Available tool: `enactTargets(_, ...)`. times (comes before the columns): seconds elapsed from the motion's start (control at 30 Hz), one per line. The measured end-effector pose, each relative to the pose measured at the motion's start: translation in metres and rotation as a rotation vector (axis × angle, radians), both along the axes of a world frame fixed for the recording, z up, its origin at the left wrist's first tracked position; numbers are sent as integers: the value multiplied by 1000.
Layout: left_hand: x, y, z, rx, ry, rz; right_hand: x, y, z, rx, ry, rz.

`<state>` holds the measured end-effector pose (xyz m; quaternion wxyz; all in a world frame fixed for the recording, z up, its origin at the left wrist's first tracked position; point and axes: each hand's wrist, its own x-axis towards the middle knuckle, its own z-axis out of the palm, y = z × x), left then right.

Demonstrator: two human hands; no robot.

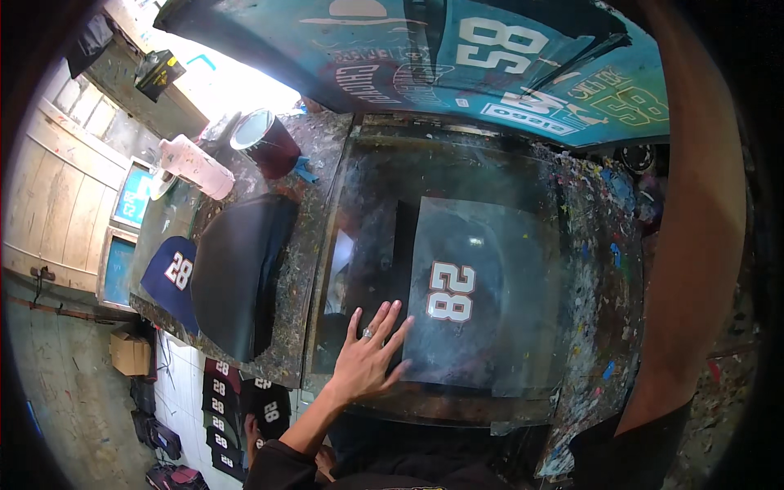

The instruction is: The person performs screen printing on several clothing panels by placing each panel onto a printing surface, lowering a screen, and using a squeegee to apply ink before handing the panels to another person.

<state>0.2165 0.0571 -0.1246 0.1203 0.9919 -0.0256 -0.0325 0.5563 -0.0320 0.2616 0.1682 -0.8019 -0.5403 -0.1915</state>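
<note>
My left hand (371, 351) lies with fingers spread beside the left edge of a translucent sheet (523, 245) on the dark work board (384, 171). A ring shows on one finger. Under or on the sheet is a dark curved shape bearing a white, orange-edged number print (451, 291). My right forearm (694, 204) reaches up along the right side to the top edge, and its hand is out of view. A blue printing screen (408, 65) with white and yellow designs stands tilted up at the far side, near that arm.
Left of the board lie a stack of black curved fabric panels (237, 269) and a navy panel (170, 278) with a number print. Behind them stand a pinkish bottle (196, 167) and a dark red tub (273, 147). Printed black pieces (219, 404) lie lower left, near another person's hand (250, 426).
</note>
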Motion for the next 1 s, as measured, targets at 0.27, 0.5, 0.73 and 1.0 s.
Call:
enactTargets(0.27,-4,-1,1,-99,-69,20,-4,-7,-1,-4,-8,-12)
enactTargets(0.5,35,-134,55,-297,-227,232,-6,-5,7,-30,4,-68)
enactTargets(0.73,79,-29,174,-106,-1108,359,-92,-30,-55,11,-6,-318)
enactTargets(1.0,-37,26,100,40,-222,165,-196,-94,-263,-325,373,-47)
